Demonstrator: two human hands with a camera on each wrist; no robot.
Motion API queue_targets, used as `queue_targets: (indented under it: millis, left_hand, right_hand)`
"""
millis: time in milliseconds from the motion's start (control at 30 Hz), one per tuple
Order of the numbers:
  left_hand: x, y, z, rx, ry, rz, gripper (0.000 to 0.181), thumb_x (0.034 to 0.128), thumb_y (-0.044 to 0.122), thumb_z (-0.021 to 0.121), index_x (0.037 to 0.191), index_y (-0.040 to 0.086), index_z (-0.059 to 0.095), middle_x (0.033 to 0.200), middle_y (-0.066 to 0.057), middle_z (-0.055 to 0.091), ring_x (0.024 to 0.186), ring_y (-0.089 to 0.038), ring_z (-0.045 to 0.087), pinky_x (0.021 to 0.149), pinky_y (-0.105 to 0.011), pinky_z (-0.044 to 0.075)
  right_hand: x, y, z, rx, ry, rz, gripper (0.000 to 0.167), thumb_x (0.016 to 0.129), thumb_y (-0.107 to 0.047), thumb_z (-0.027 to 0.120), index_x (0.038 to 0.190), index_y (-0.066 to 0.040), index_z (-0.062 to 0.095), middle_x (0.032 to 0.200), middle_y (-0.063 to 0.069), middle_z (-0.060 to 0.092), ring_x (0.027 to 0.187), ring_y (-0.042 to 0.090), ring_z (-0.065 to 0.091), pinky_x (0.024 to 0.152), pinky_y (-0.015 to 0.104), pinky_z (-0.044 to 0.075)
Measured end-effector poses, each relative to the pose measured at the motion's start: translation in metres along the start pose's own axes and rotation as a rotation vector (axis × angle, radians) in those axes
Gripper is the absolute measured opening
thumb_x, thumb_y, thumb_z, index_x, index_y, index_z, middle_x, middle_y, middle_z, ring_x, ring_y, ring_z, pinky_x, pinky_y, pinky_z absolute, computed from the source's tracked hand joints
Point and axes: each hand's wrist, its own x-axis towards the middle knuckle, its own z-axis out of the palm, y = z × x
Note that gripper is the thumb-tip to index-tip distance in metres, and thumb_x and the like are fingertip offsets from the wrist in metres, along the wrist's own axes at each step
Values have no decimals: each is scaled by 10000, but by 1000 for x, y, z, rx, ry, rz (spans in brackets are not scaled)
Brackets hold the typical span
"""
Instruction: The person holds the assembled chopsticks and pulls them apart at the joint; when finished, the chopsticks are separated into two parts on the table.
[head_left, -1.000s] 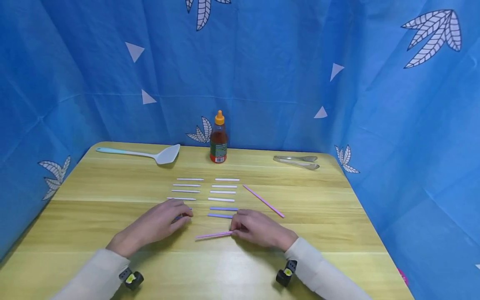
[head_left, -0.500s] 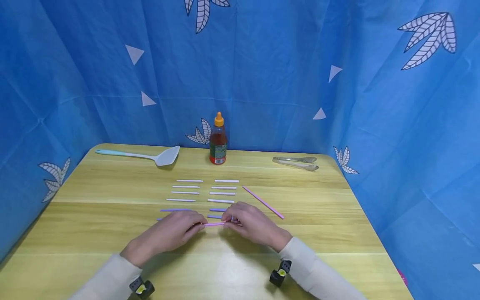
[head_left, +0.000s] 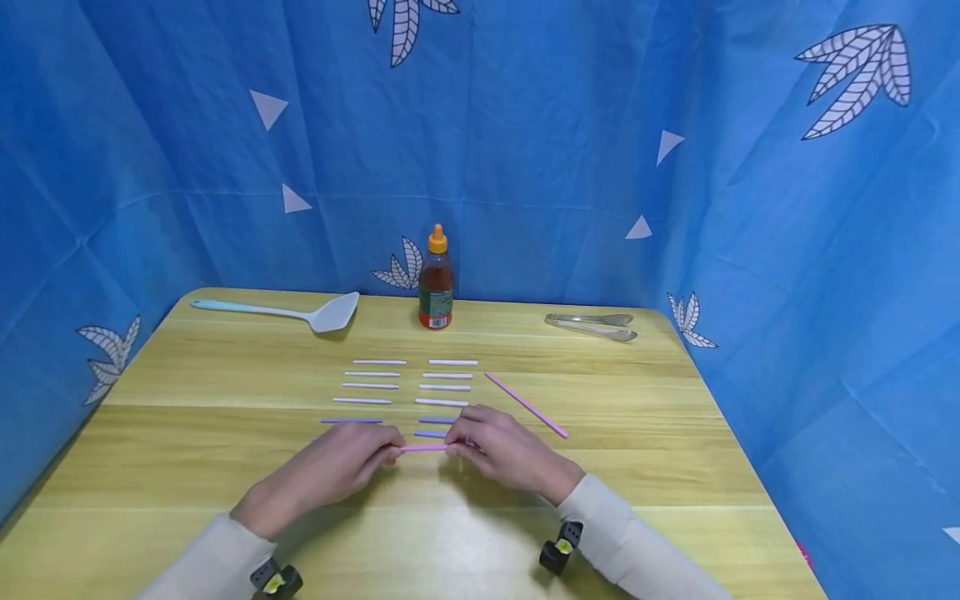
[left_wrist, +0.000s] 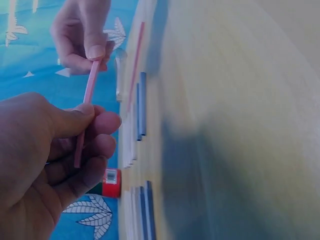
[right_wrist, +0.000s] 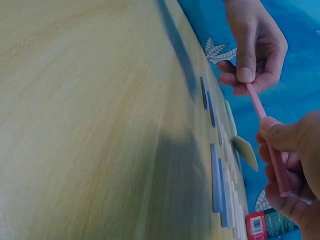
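A slim pink straw (head_left: 424, 448) is held level above the near middle of the table. My left hand (head_left: 333, 462) pinches its left part between thumb and fingers; my right hand (head_left: 506, 446) pinches the right part. Only a short stretch of the pink straw (left_wrist: 90, 86) shows between the hands, and in each wrist view an end pokes out past the nearer thumb. Just beyond the hands lie blue pieces (head_left: 351, 420) in two columns, partly covered by the hands. Behind them are rows of white pieces (head_left: 446, 387). Another pink straw (head_left: 527, 405) lies slanted to the right.
Along the table's back edge lie a spatula (head_left: 333, 314) at left and metal tongs (head_left: 592, 325) at right. A sauce bottle (head_left: 437, 292) with an orange cap stands between them. Blue printed cloth (head_left: 525, 167) hangs behind and around the wooden table (head_left: 652, 483).
My left hand came right and took hold of the straw, which my right hand alone gripped at first. Since then the left hand has shifted slightly left, showing more straw between the hands.
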Motion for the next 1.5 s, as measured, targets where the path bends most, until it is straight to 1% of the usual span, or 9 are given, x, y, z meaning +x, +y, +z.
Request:
queue_targets:
  millis: [133,233,333,467,633,833,967,1200,1500]
  left_hand:
    - [-11,-8,-14,55,18,-65,81,1050,115,721,1001,142,780,809,112,689,714,28,542,663,-265,557]
    - [-27,-21,-33,76,20,-175,61,1042,126,739,1031,145,796,808,119,690,673,23,503,602,-248,491]
    - [-43,-32,-43,80,19,-237,47,1025,153,769,1032,170,812,820,136,702,670,23,462,602,-240,439]
    - [-52,-39,-41,99,4,-224,41,983,187,823,1015,211,818,852,171,712,724,42,507,648,-255,498]
    - [-56,-42,-33,78,-31,-234,116,946,176,853,960,262,778,842,200,682,752,59,550,673,-253,548]
    - [-61,-43,-26,5,-64,-242,199,940,128,850,961,289,734,937,183,669,857,26,639,740,-242,606]
    - [-63,-42,-23,-17,-67,-232,205,952,126,842,974,293,725,964,180,622,871,44,618,743,-228,602]
    - [-58,-41,-19,43,-69,-213,173,954,172,843,996,304,740,948,206,626,845,64,573,742,-242,579]
    - [-57,-45,-15,79,-75,-200,154,957,169,845,1001,285,753,950,190,634,847,46,568,720,-247,551]
  right_hand:
    - [-12,16,-7,-33,90,2,56,1047,-161,747,1055,-118,783,976,-29,701,863,67,625,768,201,570]
    - [-28,34,-20,-27,164,107,40,1035,-165,765,1030,-131,786,912,-63,657,814,54,585,715,227,543]
    - [-38,42,-30,11,194,225,40,1034,-199,772,1023,-167,793,881,-104,618,791,42,552,686,237,506]
    - [-38,42,-27,11,174,240,44,1039,-202,764,1034,-169,793,900,-101,635,814,52,581,707,244,525]
    - [-32,32,-11,-11,101,191,48,1031,-175,764,1063,-147,786,924,-70,661,831,71,593,732,241,532]
    - [-23,16,7,-18,32,159,62,1039,-209,764,1073,-159,777,917,-73,662,817,45,584,721,222,530]
    - [-14,5,18,-48,-3,102,79,1047,-231,757,1075,-162,781,948,-64,693,829,32,588,742,208,544]
    - [4,-11,29,-128,41,-11,68,1028,-241,785,1046,-176,795,923,-68,680,770,26,529,676,154,473]
    - [11,-10,38,-203,42,-11,86,986,-257,836,1013,-185,798,930,-69,677,806,62,556,694,165,481]
